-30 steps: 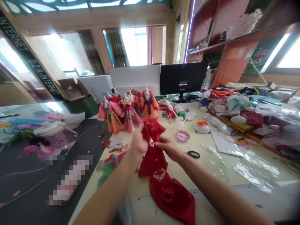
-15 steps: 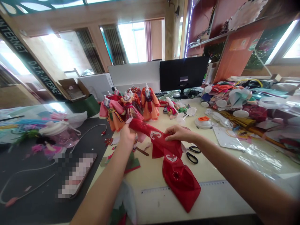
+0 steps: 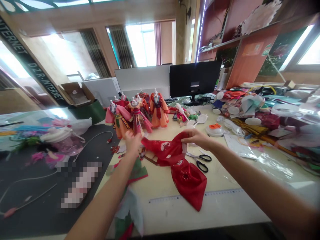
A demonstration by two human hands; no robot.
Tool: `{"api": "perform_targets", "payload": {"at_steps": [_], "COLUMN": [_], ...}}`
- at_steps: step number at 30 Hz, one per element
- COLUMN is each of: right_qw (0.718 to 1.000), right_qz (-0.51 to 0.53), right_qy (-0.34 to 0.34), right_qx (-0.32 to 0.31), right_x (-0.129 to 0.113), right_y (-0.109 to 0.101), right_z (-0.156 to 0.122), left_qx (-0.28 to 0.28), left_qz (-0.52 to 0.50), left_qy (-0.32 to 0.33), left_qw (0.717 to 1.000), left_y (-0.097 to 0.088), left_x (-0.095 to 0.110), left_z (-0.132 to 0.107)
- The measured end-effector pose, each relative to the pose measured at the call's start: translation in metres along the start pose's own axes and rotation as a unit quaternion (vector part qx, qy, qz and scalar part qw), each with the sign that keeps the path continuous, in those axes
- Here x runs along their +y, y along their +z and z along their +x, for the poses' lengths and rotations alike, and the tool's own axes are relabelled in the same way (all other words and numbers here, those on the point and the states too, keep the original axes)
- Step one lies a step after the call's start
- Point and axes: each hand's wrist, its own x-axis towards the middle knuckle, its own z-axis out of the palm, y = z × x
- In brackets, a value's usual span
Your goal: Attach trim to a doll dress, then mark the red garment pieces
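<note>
A small red garment (image 3: pixel 180 165) with white embroidered motifs is stretched between my two hands above the pale yellow table (image 3: pixel 165 186). My left hand (image 3: pixel 132 142) pinches its left end, fingers closed. My right hand (image 3: pixel 196 137) grips its upper right edge, fingers closed. The garment's lower part droops onto the table toward me. Black-handled scissors (image 3: pixel 201 161) lie just right of the cloth, under my right wrist.
Several dressed doll figures in orange and pink robes (image 3: pixel 136 115) stand behind my hands. A black monitor (image 3: pixel 193 80) sits at the back. Heaps of fabric, white lids and plastic bags (image 3: pixel 252 116) crowd the right side. A ruler (image 3: pixel 195 196) lies near the front edge. Green and red cloth scraps (image 3: pixel 136 173) lie below my left arm.
Both hands have moved apart and away from me, spreading the red garment wider and lower; its tail has slid with them across the table.
</note>
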Motion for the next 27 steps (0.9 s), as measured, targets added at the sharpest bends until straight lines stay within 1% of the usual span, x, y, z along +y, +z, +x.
{"api": "perform_targets", "payload": {"at_steps": [1, 2, 3, 4, 5, 6, 7, 8, 12, 14, 18, 21, 24, 27], "right_qw": [1.0, 1.0, 0.999, 0.999, 0.999, 0.999, 0.999, 0.999, 0.989, 0.981, 0.978, 0.976, 0.975, 0.978], "right_qz": [0.0, -0.002, -0.006, -0.012, -0.018, -0.024, -0.03, -0.036, -0.07, -0.091, -0.112, -0.109, -0.083, -0.024], "right_qy": [-0.005, -0.009, -0.012, -0.015, -0.018, -0.022, -0.027, -0.033, -0.063, -0.07, -0.073, -0.068, -0.063, -0.052], "right_qx": [-0.015, -0.028, -0.038, -0.043, -0.043, -0.037, -0.025, -0.004, 0.118, 0.155, 0.161, 0.175, 0.198, 0.199], "right_x": [-0.003, -0.005, -0.008, -0.01, -0.011, -0.011, -0.01, -0.009, 0.002, 0.008, 0.015, 0.019, 0.022, 0.025], "right_y": [0.004, 0.009, 0.012, 0.016, 0.018, 0.019, 0.02, 0.02, 0.024, 0.032, 0.054, 0.066, 0.069, 0.067], "right_z": [0.001, 0.002, 0.004, 0.005, 0.007, 0.009, 0.01, 0.01, 0.003, -0.004, -0.014, -0.014, -0.01, -0.007], "left_qx": [-0.013, -0.041, -0.081, -0.145, -0.246, -0.304, -0.325, -0.335, -0.272, -0.247, -0.219, -0.203, -0.189, -0.179], "left_qz": [0.007, 0.013, 0.018, 0.024, 0.029, 0.024, 0.024, 0.019, -0.028, -0.056, -0.095, -0.116, -0.136, -0.155], "left_qy": [0.014, 0.024, 0.023, 0.008, -0.04, -0.09, -0.11, -0.127, -0.134, -0.141, -0.155, -0.164, -0.17, -0.166], "left_qw": [1.0, 0.999, 0.996, 0.989, 0.968, 0.948, 0.939, 0.934, 0.953, 0.957, 0.959, 0.958, 0.958, 0.957], "left_y": [0.008, 0.017, 0.026, 0.034, 0.041, 0.047, 0.05, 0.052, 0.048, 0.046, 0.046, 0.048, 0.049, 0.048], "left_x": [0.0, 0.001, 0.002, 0.004, 0.005, 0.006, 0.007, 0.006, -0.001, -0.006, -0.013, -0.016, -0.018, -0.019], "left_z": [-0.009, -0.018, -0.028, -0.037, -0.045, -0.051, -0.056, -0.059, -0.061, -0.061, -0.063, -0.065, -0.066, -0.068]}}
